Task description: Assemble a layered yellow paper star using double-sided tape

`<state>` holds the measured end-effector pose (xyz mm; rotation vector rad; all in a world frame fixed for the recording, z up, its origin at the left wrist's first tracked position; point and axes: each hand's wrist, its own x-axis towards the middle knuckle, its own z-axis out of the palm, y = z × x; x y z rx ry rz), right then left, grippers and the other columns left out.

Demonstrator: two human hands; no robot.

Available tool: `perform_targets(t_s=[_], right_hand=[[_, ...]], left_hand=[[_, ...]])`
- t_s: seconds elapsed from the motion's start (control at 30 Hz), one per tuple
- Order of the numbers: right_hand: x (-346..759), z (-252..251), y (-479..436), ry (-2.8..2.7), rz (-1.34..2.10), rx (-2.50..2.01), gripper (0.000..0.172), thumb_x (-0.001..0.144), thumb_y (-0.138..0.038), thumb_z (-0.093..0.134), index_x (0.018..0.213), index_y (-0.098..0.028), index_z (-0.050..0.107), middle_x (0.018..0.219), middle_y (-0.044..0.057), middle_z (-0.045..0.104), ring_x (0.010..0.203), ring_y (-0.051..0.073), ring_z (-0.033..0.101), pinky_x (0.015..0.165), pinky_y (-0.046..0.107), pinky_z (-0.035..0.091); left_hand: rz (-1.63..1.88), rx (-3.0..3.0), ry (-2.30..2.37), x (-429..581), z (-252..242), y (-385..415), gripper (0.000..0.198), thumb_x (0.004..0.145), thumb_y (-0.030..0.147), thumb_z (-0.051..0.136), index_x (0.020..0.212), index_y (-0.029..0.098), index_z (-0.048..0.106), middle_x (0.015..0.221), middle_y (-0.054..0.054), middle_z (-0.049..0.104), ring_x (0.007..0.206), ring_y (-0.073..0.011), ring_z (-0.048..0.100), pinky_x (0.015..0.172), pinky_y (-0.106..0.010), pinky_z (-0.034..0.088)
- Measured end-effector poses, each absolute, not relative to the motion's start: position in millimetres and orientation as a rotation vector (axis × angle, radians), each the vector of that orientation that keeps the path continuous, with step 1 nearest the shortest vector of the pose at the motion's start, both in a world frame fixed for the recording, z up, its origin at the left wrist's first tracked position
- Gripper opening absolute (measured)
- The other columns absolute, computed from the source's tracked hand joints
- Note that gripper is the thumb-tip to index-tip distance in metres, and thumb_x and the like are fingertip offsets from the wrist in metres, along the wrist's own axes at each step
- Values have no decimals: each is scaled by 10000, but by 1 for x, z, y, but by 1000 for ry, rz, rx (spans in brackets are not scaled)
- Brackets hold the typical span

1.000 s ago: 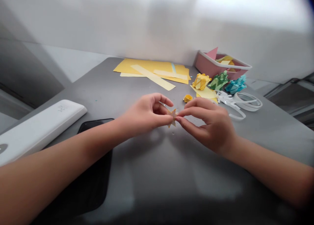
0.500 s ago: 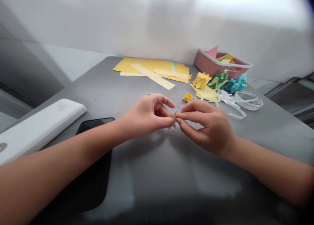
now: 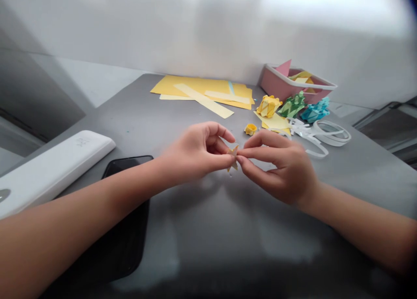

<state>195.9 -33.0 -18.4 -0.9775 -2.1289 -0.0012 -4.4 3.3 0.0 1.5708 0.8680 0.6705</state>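
A tiny tan paper star hangs just above the grey table, pinched from both sides. My left hand grips its left points between thumb and forefinger. My right hand pinches its right points the same way, fingers curled. Only the star's top and bottom tips show between the fingertips.
Yellow paper sheets and strips lie at the back. A pink tray with paper scraps stands back right, with yellow, green and blue folded pieces and white paper strips before it. A small yellow roll lies near my right hand. A white device and a black phone sit left.
Both hands have shifted slightly to the right with the star still pinched between them; the star has turned a little in the fingertips.
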Motion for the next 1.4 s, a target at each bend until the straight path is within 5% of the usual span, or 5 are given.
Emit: perform_targets(t_s=[0.97,1.2,1.4], right_hand=[[212,-18,-10,-2032,-43,-1277,148,813,-166,640,696,-236,697,806,36,692,740,190,647,652,333,490],[205,-15,-18,-2030,163,-1271,111,867,-314,638,815,-223,674,790,28,684,727,184,617,650,328,464],[202,-12,-22,-2017,130,-1273,93,829,-188,628,751,-238,635,706,0,650,685,173,601,629,309,441]], left_hand=[[747,1636,1046,-2,-1,8,278,781,158,685,1042,151,590,839,-16,675,783,-132,645,713,-267,489],[698,1638,1039,-4,-2,7,262,804,205,667,1054,171,595,837,-12,685,788,-135,641,683,-260,459],[713,1655,999,-4,-3,8,169,825,205,644,987,172,608,890,-28,696,808,-143,647,698,-275,457]])
